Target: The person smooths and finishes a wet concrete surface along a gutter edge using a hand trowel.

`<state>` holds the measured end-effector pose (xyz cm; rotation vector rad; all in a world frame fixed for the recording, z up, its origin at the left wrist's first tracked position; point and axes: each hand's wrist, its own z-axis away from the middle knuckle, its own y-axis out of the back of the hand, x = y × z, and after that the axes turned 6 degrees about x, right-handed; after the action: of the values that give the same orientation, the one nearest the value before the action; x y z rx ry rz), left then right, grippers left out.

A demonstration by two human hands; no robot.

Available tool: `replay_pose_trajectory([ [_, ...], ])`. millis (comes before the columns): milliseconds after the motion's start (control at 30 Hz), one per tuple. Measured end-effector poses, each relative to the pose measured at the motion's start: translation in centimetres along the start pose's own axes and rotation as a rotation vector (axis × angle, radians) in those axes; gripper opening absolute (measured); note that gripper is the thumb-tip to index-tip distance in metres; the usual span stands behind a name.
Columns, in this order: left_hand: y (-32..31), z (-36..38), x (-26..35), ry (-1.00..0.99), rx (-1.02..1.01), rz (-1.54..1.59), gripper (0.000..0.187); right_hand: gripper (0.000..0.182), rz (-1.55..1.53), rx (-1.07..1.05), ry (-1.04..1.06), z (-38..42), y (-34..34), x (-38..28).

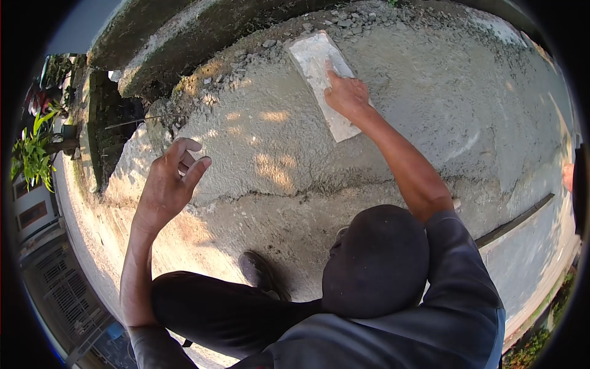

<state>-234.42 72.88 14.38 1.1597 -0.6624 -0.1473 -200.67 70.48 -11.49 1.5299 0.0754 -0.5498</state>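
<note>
My right hand (348, 95) grips a long, pale, cement-smeared plastering float (335, 123), with one finger stretched along its back. The float lies on wet grey cement (418, 98); its handle is hidden under my hand. Off to the left, my left hand (172, 178) hangs in the air above the cement's edge. Its fingers are half curled and apart from the thumb, with nothing between them. Some cement dust whitens the fingertips.
A rough seam (301, 195) divides the fresh cement from the older slab, where my shoe (258, 270) stands. Loose stones (347, 23) line the far edge, beneath a concrete ledge (178, 46). A long strip (516, 219) lies at right. A plant (34, 154) stands left.
</note>
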Motion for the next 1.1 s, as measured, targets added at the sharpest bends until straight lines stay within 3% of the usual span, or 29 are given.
replay_pose_trajectory([
  [100, 0.6, 1.2, -0.4, -0.009, -0.005, -0.001, 0.028, 0.073, 0.017, -0.160, -0.038, 4.2, 1.9, -3.3],
  [200, -0.4, 1.3, -1.5, -0.013, -0.031, 0.019, 0.028, 0.071, 0.046, -0.039, 0.086, 3.6, -1.9, -5.9],
  [500, -0.5, 0.6, -3.4, 0.138, -0.035, 0.087, 0.026, 0.075, 0.095, 0.119, -0.136, 1.3, 1.7, 4.5],
  [567, -0.9, 0.1, -2.9, 0.157, -0.041, 0.116, 0.027, 0.069, 0.072, 0.178, -0.196, 1.6, 2.5, 6.1],
  [733, -0.8, -0.1, -3.5, 0.267, -0.055, 0.199, 0.031, 0.068, 0.122, 0.101, -0.269, 3.6, 4.1, 7.8],
  [833, -1.6, -0.3, -3.1, 0.239, -0.075, 0.198, 0.031, 0.074, 0.068, 0.120, -0.220, 1.4, 3.4, 8.9],
  [933, -0.7, 0.4, -2.3, 0.210, -0.105, 0.169, 0.030, 0.069, 0.102, 0.061, -0.260, 4.3, 4.4, 7.8],
  [1100, -0.7, 0.6, -2.6, 0.208, -0.017, 0.174, 0.027, 0.072, 0.074, 0.050, -0.247, 0.6, 5.8, 6.6],
])
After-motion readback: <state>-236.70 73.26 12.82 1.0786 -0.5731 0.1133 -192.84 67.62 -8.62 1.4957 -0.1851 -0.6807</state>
